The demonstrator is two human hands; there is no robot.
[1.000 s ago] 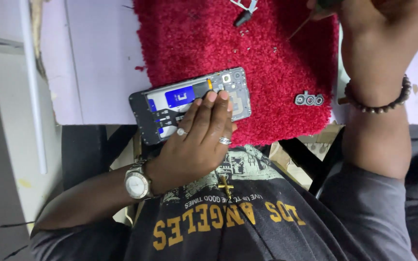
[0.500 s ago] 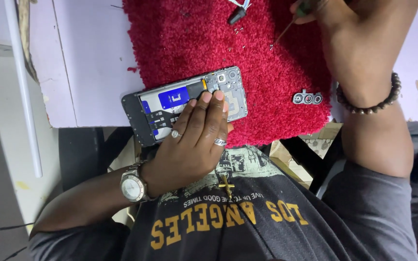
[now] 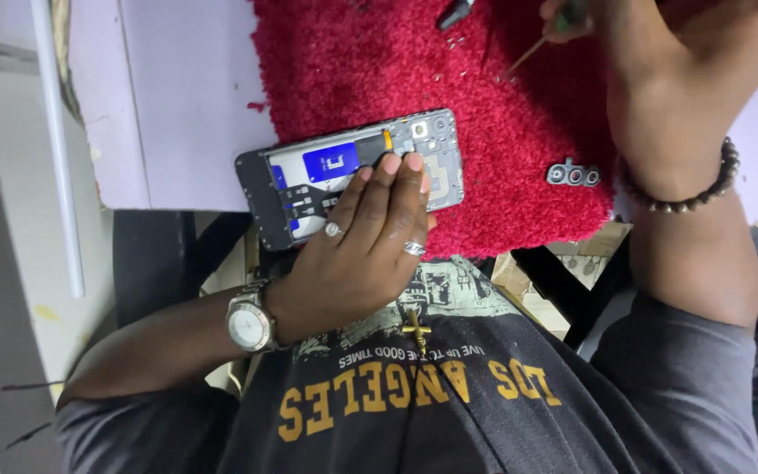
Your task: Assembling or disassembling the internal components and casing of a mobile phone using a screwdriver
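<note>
A pale table (image 3: 177,105) carries one red fuzzy mat (image 3: 449,79), and on the mat's near edge lies one opened phone (image 3: 326,171), back cover off, its blue battery label and circuit parts showing. The phone sits tilted, its left end hanging off the mat over the table edge, its right end with the camera cut-outs resting on the red pile.

The left hand (image 3: 361,246) lies flat on the lower right part of the phone, fingers together and stretched out, fingertips (image 3: 401,164) pressing on the phone's middle. Two rings show on this hand, and one silver wristwatch (image 3: 247,323) sits on its wrist.

The right hand (image 3: 660,79) is well apart from the phone, up at the far right of the mat, closed in a pinch around one thin screwdriver (image 3: 528,54) whose metal shaft points down-left to the mat. One dark bead bracelet (image 3: 690,189) circles this wrist.

One small grey camera bezel (image 3: 574,174) with three round holes lies on the mat between the phone and the right wrist, touching neither. One dark tool tip (image 3: 454,12) shows at the mat's top edge, cut off by the frame. Several tiny pale specks, perhaps screws, lie near the screwdriver's tip; too small to count.
</note>
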